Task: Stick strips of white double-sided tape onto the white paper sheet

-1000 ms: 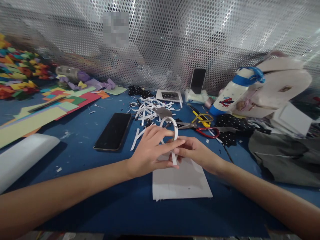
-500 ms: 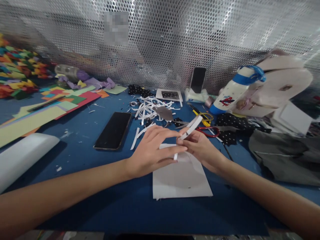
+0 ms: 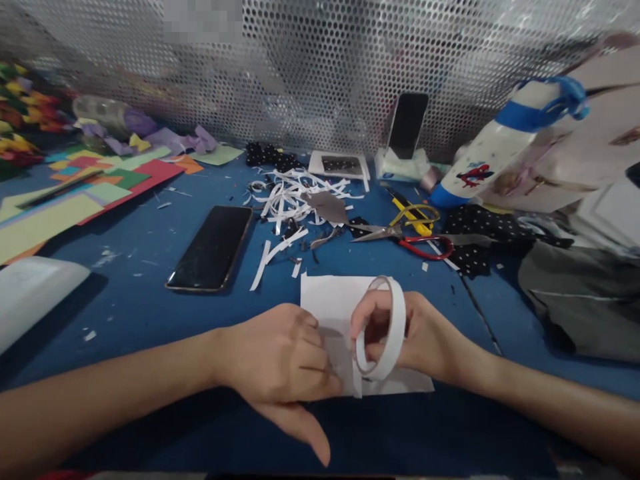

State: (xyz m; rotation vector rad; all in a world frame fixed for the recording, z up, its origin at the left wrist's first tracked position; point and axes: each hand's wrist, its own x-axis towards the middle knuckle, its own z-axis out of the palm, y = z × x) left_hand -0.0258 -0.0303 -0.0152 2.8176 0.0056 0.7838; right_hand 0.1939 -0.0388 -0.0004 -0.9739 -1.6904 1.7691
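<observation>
A white sheet of paper (image 3: 330, 293) lies on the blue table in front of me. My right hand (image 3: 425, 340) is closed around a roll of white tape (image 3: 397, 327), held upright over the sheet's right half. A strip of tape (image 3: 357, 381) runs along the paper beneath the roll, reaching its near edge. My left hand (image 3: 285, 357) rests back up on the left part of the paper. Its fingers are bent down at the strip's left side, the tips partly hidden, and the thumb points away toward me. Nothing shows in its grasp.
Beyond the sheet lie scissors (image 3: 385, 232), a yellow cutter (image 3: 410, 210) and a heap of white paper strips (image 3: 285, 200). A phone (image 3: 213, 250) lies at left, near coloured paper (image 3: 55, 220). A bottle (image 3: 490, 150) and dark cloth (image 3: 585, 300) are at right.
The right hand has lowered and turned the tape roll over the paper. My left hand has come down onto the sheet, thumb spread. The view has shifted slightly.
</observation>
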